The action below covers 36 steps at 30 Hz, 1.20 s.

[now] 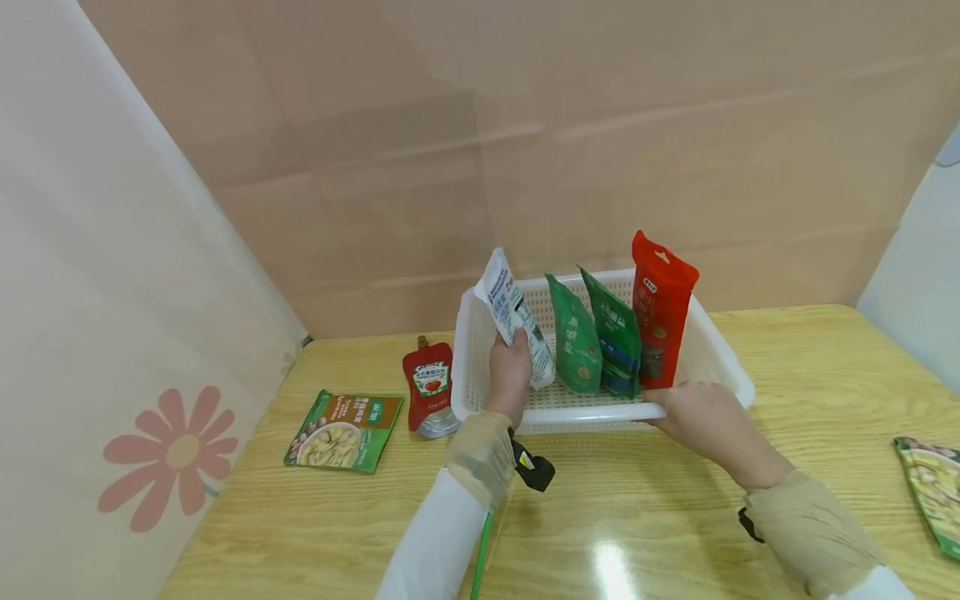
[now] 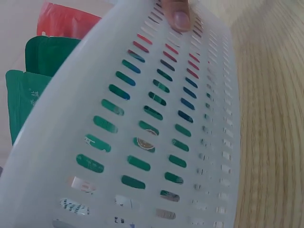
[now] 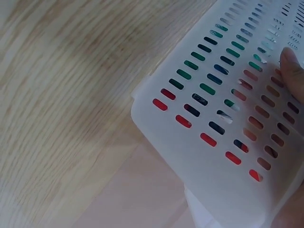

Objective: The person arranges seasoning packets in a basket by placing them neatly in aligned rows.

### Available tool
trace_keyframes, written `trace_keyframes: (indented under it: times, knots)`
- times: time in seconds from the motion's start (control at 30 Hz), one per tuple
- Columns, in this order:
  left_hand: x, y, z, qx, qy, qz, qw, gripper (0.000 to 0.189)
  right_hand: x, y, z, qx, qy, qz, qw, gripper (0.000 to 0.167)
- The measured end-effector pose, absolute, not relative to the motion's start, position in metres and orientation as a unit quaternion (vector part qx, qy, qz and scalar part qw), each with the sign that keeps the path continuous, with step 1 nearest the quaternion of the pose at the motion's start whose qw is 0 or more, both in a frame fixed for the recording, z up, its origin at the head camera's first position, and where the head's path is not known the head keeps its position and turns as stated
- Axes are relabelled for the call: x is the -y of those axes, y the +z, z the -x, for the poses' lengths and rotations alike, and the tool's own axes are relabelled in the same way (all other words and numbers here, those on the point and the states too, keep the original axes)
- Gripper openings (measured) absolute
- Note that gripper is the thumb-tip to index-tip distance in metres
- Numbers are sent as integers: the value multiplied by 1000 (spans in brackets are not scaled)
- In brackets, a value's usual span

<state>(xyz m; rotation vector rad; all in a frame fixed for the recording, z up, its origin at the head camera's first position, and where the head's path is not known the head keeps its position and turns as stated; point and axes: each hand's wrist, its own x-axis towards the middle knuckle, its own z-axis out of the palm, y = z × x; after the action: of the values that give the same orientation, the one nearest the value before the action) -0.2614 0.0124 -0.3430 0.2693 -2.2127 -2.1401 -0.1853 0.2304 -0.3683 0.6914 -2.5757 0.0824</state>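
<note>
A white perforated plastic basket (image 1: 592, 413) stands near the wall. My left hand (image 1: 509, 372) reaches over its front rim at the left and grips the lower part of a white printed pouch (image 1: 504, 293), which leans to the left inside. At the right, my right hand (image 1: 705, 421) holds the front rim; its thumb (image 2: 180, 18) presses the slotted outer wall in the left wrist view. Between the hands, two green pouches (image 1: 576, 342) stand upright in the basket, beside a taller red pouch (image 1: 664, 308). Through the slots (image 3: 208, 139) in the right wrist view, red and green show.
Left of the basket lie a red Heinz ketchup pouch (image 1: 430, 379), partly over a clear round plastic piece (image 1: 437, 425), and a green-and-brown food packet (image 1: 345, 432). Another packet (image 1: 933, 492) lies at the table's far right. A paper-covered wall (image 1: 375, 208) rises behind.
</note>
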Motion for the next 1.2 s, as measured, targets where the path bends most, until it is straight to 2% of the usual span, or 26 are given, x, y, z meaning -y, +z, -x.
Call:
trace_keyframes:
  times: [0.47,1.0,1.2]
  knots:
    - [-14,-348,264,703,-704,-98,-33,47,-230,-368,183,942,36,-244,229,31]
    - [-15,-348,266,742,-664,-86,-28,47,-230,-364,184,948,47,-241,202,27]
    - [-15,-347,264,757,-650,-57,-32,47,-229,-363,183,951,51,-236,193,24]
